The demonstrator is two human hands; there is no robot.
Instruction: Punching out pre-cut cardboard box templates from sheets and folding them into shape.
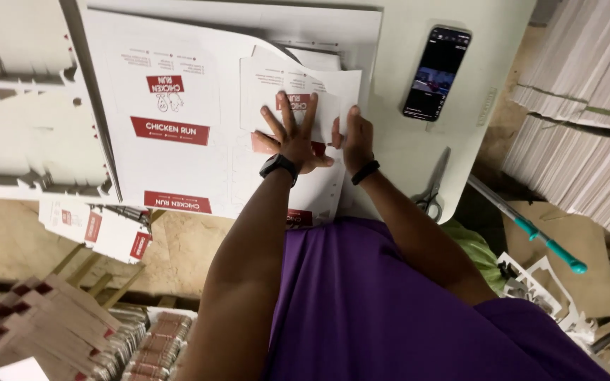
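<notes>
On the white table (pixel 404 159), your left hand (pixel 292 137) lies open and flat, fingers spread, pressing on a small white card piece with red print (pixel 298 88). Your right hand (pixel 356 137) rests just beside it, fingers loosely curled at the same piece's right edge. Under both lies a big printed sheet (pixel 171 113). Further right sit a phone (pixel 437 72) and scissors (pixel 432 192).

A purple shirt (pixel 404 310), with black bands on both wrists (pixel 279 166).
</notes>
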